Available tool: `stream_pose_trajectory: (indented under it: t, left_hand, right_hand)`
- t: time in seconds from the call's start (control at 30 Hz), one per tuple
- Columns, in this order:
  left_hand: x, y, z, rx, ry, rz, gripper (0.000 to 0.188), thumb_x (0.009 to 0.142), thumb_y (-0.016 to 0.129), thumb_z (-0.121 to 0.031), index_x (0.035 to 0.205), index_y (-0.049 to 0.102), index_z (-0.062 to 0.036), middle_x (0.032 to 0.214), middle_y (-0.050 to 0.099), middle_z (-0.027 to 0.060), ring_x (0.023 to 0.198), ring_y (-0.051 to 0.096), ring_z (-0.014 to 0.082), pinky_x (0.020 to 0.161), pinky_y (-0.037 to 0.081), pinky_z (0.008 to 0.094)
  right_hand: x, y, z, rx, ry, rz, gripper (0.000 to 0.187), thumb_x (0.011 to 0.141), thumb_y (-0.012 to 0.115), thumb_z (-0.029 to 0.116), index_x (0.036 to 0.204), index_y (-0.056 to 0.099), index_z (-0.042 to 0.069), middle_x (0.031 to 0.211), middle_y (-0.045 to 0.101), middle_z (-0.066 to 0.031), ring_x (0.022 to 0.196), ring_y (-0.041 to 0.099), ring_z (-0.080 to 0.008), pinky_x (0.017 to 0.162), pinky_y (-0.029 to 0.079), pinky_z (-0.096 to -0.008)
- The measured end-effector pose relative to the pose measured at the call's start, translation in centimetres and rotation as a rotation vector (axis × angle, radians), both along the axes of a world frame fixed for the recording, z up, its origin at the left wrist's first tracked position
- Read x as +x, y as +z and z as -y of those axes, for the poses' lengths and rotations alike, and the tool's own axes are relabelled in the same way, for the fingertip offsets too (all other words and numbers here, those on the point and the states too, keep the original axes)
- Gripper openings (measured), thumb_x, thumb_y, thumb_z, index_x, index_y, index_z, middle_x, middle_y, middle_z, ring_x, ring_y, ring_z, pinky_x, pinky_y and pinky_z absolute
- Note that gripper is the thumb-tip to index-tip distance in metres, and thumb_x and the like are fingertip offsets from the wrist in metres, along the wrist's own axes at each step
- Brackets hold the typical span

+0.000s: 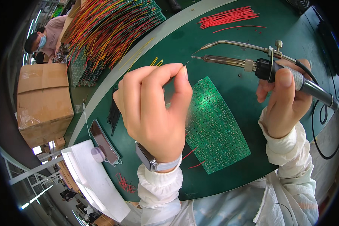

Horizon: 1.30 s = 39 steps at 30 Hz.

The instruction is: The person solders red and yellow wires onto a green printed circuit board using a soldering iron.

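Observation:
My right hand (286, 90) is closed round a soldering iron (229, 61) with a curved metal solder-feed tube (233, 44) fixed above it. The iron's tip points left. Just short of that tip, my left hand (152, 105) is closed in a pinch between thumb and forefinger. A tiny tip of thin wire (187, 63) shows above the pinch; the rest is hidden by the fingers. Below the hands a green circuit board panel (222, 132) lies on the table, partly behind my left hand. Two red wires (196, 164) stick out from its lower left edge.
Red wires (228, 17) lie at the far side, and black wires (113, 113) left of my hand. A big heap of boards with coloured wires (113, 30) stands far left. Nearer are a phone (103, 141), white foam (90, 177) and red scraps (125, 183). A masked person (49, 37) sits beyond a carton (45, 101).

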State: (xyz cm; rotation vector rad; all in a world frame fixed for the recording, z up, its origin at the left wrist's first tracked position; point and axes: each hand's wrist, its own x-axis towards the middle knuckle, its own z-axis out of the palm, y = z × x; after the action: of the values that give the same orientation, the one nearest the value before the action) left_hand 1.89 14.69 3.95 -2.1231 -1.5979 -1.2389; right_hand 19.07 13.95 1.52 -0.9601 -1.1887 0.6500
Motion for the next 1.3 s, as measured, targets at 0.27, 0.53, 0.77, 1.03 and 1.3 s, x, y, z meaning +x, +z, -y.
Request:
stream_pose_trajectory:
  t: [0.27,0.53,0.77,1.03,1.3]
  left_hand:
    - [0.2,-0.5,0.1,0.061,-0.067,0.050,0.013,0.069,0.068,0.006,0.075,0.058,-0.0008,0.071,0.051,0.0040,0.058,0.042,0.0118,0.053,0.036,0.0238]
    - [0.4,-0.7,0.1,0.071,-0.089,0.031,0.016,0.067,0.069,0.005,0.072,0.055,-0.0014,0.069,0.050,0.0041,0.056,0.040,0.0117,0.051,0.034,0.0237]
    - [0.4,-1.0,0.1,0.101,-0.061,0.018,0.016,0.067,0.069,0.006,0.071,0.055,-0.0016,0.069,0.050,0.0040,0.056,0.040,0.0114,0.051,0.034,0.0234]
    - [0.5,-0.8,0.1,0.082,-0.081,0.024,0.016,0.066,0.069,0.005,0.071,0.055,-0.0021,0.068,0.050,0.0035,0.056,0.041,0.0114,0.051,0.033,0.0234]
    - [0.4,-1.0,0.0,0.070,-0.063,0.009,0.015,0.067,0.068,0.005,0.072,0.056,-0.0021,0.068,0.050,0.0033,0.057,0.042,0.0115,0.052,0.033,0.0235]
  right_hand:
    - [-0.2,1.1,-0.1,-0.235,-0.037,-0.143,0.029,0.092,0.049,0.029,0.077,0.044,0.005,0.061,0.046,-0.0054,0.045,0.043,-0.0104,0.036,0.030,-0.0210]
    - [-0.5,1.3,-0.1,-0.259,-0.032,-0.171,0.030,0.092,0.048,0.031,0.078,0.044,0.005,0.060,0.047,-0.0051,0.045,0.043,-0.0100,0.035,0.030,-0.0203]
    - [-0.6,1.3,0.0,-0.274,-0.057,-0.189,0.031,0.092,0.048,0.033,0.079,0.045,0.005,0.059,0.047,-0.0045,0.044,0.042,-0.0093,0.035,0.030,-0.0203]
    - [-0.5,1.2,0.0,-0.266,-0.050,-0.188,0.030,0.092,0.048,0.032,0.080,0.045,0.005,0.058,0.047,-0.0046,0.043,0.041,-0.0089,0.034,0.030,-0.0205]
    - [-0.3,1.2,-0.1,-0.264,-0.034,-0.186,0.030,0.092,0.047,0.031,0.080,0.045,0.005,0.060,0.045,-0.0034,0.044,0.041,-0.0086,0.034,0.030,-0.0204]
